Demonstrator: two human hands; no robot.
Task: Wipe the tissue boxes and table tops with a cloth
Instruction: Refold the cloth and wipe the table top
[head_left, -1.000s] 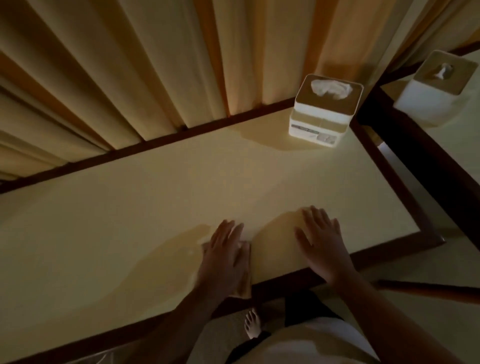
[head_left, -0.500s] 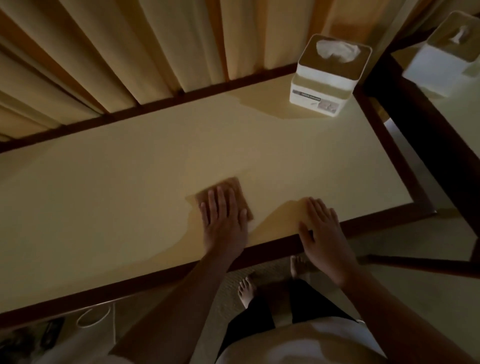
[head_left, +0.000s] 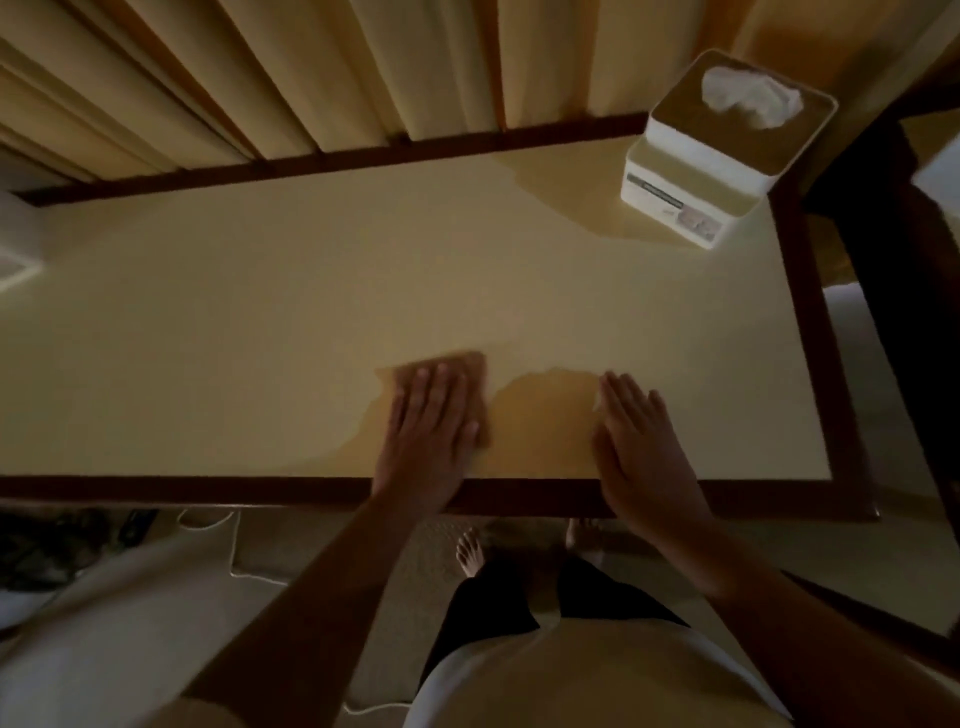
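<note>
Cloth (head_left: 475, 366) lying flat near the tabletop's (head_left: 260, 312) front edge, left hand (head_left: 431, 421) pressing down on it, fingers together, right hand (head_left: 636, 441) resting flat just beside, fingers slightly spread, tissue box (head_left: 696, 197) sitting at the far right corner.

One white square tissue box with a tan lid (head_left: 727, 156) stands on the table, and one tuft of white tissue (head_left: 750, 98) rises from its lid. One pale cream table top with a dark wooden rim (head_left: 260, 291) fills the view. One folded brown cloth (head_left: 470, 366) lies on it. Two bare hands show: one left hand (head_left: 431, 431) and one right hand (head_left: 636, 447). Two bare feet appear below the rim, one plain (head_left: 470, 553), the other in shadow and hard to make out. One thin white cord (head_left: 234, 545) trails over the floor. Pleated cream curtains (head_left: 311, 67) hang behind; their folds are too many and too dim to count.
</note>
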